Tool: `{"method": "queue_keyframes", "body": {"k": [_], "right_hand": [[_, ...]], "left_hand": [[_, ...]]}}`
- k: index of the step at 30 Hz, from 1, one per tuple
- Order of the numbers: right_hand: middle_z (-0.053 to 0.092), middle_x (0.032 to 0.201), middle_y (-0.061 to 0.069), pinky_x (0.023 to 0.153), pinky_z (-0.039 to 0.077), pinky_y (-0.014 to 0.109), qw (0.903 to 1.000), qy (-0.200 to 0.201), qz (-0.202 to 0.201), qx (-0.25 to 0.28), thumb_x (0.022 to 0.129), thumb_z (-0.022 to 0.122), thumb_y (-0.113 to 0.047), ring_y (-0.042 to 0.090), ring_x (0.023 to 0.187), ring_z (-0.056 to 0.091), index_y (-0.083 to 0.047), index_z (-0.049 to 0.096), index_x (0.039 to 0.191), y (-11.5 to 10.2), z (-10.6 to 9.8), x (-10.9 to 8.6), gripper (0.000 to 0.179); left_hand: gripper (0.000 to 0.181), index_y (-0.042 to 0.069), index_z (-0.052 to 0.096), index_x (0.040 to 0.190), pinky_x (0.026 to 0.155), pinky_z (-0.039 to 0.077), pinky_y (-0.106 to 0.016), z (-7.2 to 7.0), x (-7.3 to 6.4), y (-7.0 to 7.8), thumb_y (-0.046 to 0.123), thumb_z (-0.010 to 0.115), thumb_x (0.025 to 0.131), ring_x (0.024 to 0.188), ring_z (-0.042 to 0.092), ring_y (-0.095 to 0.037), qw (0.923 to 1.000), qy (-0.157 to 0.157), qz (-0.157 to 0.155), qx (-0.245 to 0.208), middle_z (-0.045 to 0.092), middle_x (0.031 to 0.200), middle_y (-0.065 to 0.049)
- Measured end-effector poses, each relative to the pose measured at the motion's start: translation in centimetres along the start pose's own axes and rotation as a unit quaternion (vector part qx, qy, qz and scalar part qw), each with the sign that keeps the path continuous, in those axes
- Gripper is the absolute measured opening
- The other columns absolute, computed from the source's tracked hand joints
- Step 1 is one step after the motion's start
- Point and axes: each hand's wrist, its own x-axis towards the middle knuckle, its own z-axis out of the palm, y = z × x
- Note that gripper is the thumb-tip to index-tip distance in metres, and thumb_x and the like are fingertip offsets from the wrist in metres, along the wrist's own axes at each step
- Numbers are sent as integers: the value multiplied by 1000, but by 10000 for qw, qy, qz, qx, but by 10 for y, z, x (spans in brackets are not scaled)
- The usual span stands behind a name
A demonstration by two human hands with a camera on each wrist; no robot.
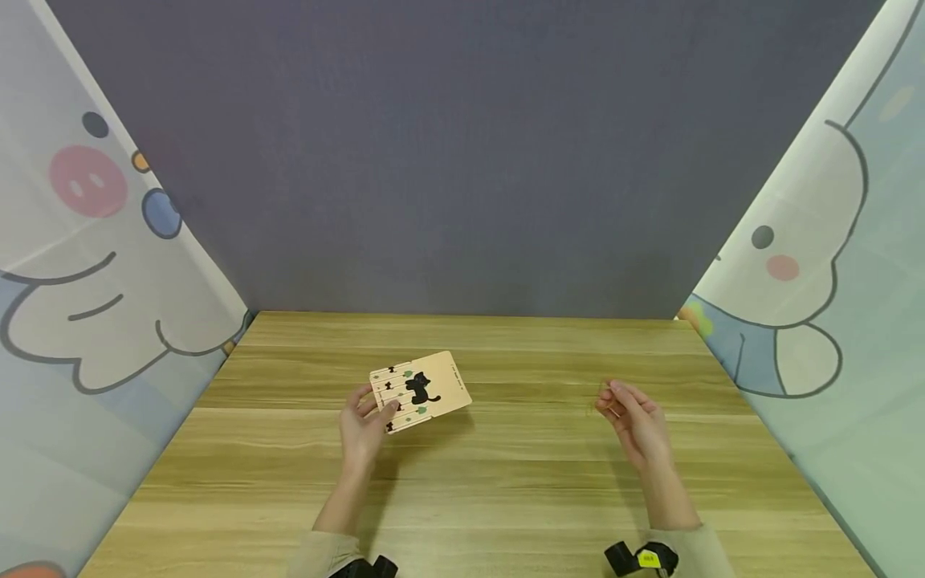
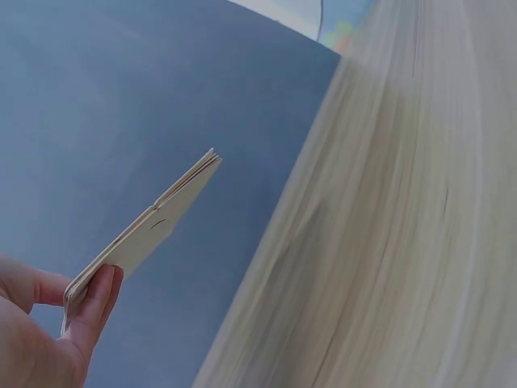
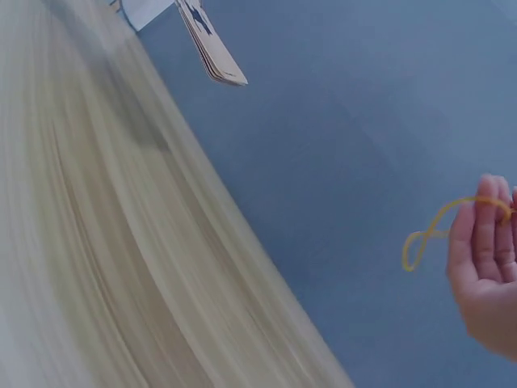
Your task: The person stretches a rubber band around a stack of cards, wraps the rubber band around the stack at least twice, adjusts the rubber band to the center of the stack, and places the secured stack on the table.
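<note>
My left hand point(image 1: 364, 429) grips a cream booklet point(image 1: 448, 385) by its near left end, thumb on top and fingers beneath. A black cat, small bows and green leaves are printed on the booklet's face. Seen edge-on in the left wrist view, the booklet point(image 2: 161, 218) shows several thin layers and is held up above the table. Over on the right, my right hand point(image 1: 641, 421) pinches a thin yellow rubber band between thumb and fingertips. The rubber band point(image 3: 406, 252) dangles in a slack, twisted loop in the right wrist view.
The wooden table point(image 1: 506, 498) spreads under both hands, with their shadows on it. A dark grey panel point(image 1: 462, 160) stands along its back edge. Cartoon-printed curtains point(image 1: 43, 449) flank the table on either side. Dark wrist cameras point(image 1: 364, 567) sit on both wrists.
</note>
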Motion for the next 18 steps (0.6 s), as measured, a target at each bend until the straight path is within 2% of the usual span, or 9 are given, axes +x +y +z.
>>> {"method": "queue_keyframes", "body": {"k": [5, 9, 12, 15, 18], "right_hand": [[64, 73, 9, 68, 50, 27, 9993, -186, -150, 285, 92, 40, 3, 17, 68, 61, 7, 63, 99, 1, 4, -1, 24], [64, 72, 8, 68, 50, 27, 9962, -695, -259, 453, 94, 34, 3, 16, 66, 61, 7, 58, 110, 2, 5, -1, 29], [64, 74, 10, 68, 50, 27, 9918, -1058, -303, 648, 95, 29, 4, 17, 68, 61, 6, 49, 122, 3, 6, -1, 34], [64, 77, 11, 65, 50, 26, 9899, -1196, -310, 690, 95, 24, 5, 17, 70, 60, 4, 38, 130, 5, 7, -1, 38], [64, 88, 10, 61, 50, 23, 9905, -1260, -287, 475, 95, 21, 5, 16, 71, 59, 2, 33, 134, 6, 9, -2, 40]], "left_hand": [[48, -8, 40, 121, 57, 50, -22, 5, -8, 2, -7, 61, 78, 68, 62, -12, 9998, -86, 105, -127, 56, 102, -30], [49, -8, 40, 122, 59, 50, -22, 8, -13, 3, -7, 62, 78, 69, 62, -11, 9995, -150, 138, -241, 56, 102, -30], [50, -8, 39, 122, 59, 51, -23, 10, -17, 3, -7, 62, 78, 70, 62, -12, 9988, -253, 170, -374, 57, 101, -29], [50, -7, 39, 123, 61, 51, -24, 12, -20, 3, -6, 61, 78, 71, 63, -13, 9980, -354, 186, -491, 57, 102, -28], [51, -7, 38, 124, 63, 51, -24, 14, -21, 2, -5, 61, 79, 73, 63, -13, 9974, -406, 180, -568, 57, 102, -28]]}}
